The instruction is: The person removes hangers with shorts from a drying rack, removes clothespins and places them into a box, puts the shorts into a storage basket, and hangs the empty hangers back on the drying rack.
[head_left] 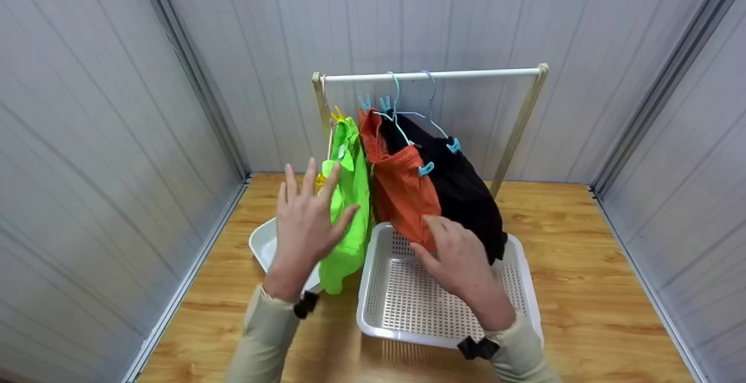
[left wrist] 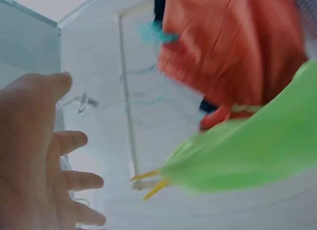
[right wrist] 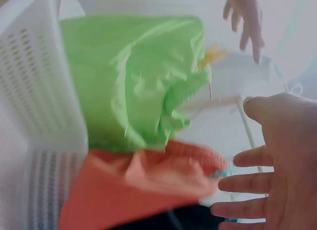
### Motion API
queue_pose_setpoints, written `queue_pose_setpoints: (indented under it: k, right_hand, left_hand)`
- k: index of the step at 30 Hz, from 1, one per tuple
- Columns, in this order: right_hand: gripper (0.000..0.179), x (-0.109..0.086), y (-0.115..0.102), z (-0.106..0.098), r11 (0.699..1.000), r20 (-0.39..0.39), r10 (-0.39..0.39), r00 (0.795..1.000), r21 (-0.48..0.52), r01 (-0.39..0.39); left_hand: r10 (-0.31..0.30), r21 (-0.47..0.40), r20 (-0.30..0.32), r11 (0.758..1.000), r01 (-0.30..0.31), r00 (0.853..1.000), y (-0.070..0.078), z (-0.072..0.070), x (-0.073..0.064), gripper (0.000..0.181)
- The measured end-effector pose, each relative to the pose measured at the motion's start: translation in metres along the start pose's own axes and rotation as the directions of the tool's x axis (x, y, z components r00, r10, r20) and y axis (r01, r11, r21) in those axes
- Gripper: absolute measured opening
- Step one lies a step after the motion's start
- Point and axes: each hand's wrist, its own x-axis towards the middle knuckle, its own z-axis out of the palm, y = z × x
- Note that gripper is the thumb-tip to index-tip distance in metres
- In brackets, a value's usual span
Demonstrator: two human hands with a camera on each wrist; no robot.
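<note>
My left hand, fingers spread, hovers in front of the bright green garment, which hangs on a pale hanger by yellow clips. The right hand is held above the white basket with its fingers extended, overlapping the lower part of the orange garment in the head view. Blue clips fix the orange garment to a light blue hanger. Behind it a black garment hangs from a lilac hanger, also with blue clips. In both wrist views the palms hold nothing.
A rack with a white rail and wooden legs carries the hangers. To the left, a white tray stands partly behind the green garment. Ribbed grey panels enclose the wooden floor at the back and both sides.
</note>
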Motion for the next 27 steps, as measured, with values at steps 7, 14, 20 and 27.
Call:
queue_pose_setpoints:
  k: [7,14,20,27]
  right_hand:
    - [0.032,0.042,-0.051,0.017,0.966,0.026,-0.053,0.998,0.253,0.045]
    - [0.044,0.079,-0.096,0.045,0.955,0.002,0.048,0.999,0.293,-0.047]
    - [0.057,0.101,-0.128,0.074,0.950,0.037,0.207,0.978,0.230,-0.210]
    - [0.053,0.116,-0.134,0.088,0.916,0.004,0.322,0.947,0.250,-0.313]
  left_hand:
    - [-0.036,-0.091,-0.042,0.995,0.032,0.998,-0.031,-0.031,0.065,0.063]
    - [-0.101,-0.205,-0.117,0.976,0.076,0.988,-0.062,-0.035,0.131,0.035]
    - [-0.184,-0.258,-0.033,0.951,0.170,0.982,-0.083,-0.017,0.174,0.038]
    - [-0.176,-0.583,0.153,0.779,0.232,0.972,-0.097,0.013,0.193,0.047]
